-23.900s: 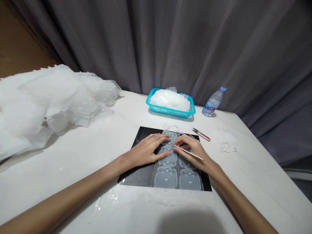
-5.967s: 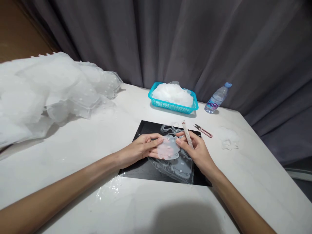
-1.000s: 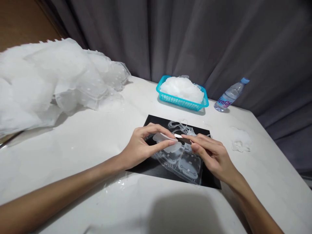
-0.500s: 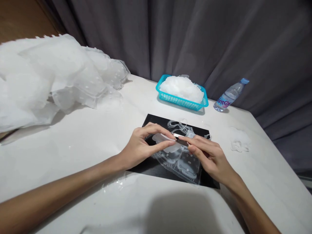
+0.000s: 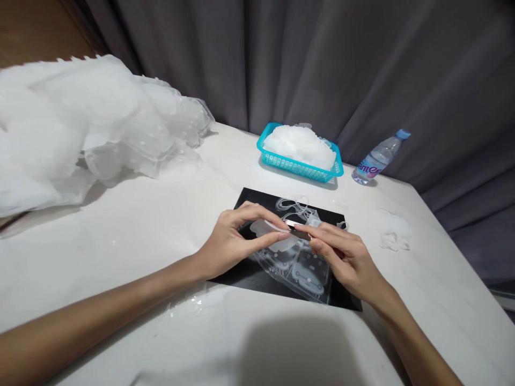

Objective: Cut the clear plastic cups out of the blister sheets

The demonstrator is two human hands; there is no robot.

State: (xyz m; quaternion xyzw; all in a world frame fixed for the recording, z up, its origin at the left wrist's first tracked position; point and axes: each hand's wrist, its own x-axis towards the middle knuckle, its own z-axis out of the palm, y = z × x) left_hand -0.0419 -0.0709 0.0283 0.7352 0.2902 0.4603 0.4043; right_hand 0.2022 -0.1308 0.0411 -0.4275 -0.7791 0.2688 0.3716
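My left hand [image 5: 237, 233] pinches a thin, cloudy translucent silicone-like piece [image 5: 284, 246] between thumb and forefinger. In my right hand [image 5: 348, 257] is a small shiny metal nail clipper [image 5: 300, 234], gripped between thumb and fingers. Its tip meets the edge of the piece beside my left fingertips. Both hands are above a black mat [image 5: 265, 281]. On the mat lies a clear moulded sheet [image 5: 311, 271] with rounded shapes, partly covered by my hands. Behind my fingers is a tangle of thin clear strips [image 5: 295, 205].
A large heap of translucent moulded sheets [image 5: 100, 112] covers the table's left side. At the back stands a turquoise basket [image 5: 298, 167] full of whitish pieces. A water bottle [image 5: 374, 163] is right of it. Clear scraps [image 5: 395, 239] lie on the white table [image 5: 161, 321], with grey curtains [image 5: 322, 64] behind.
Almost nothing differs. Both hands keep their grip and place, and the view has shifted very slightly.
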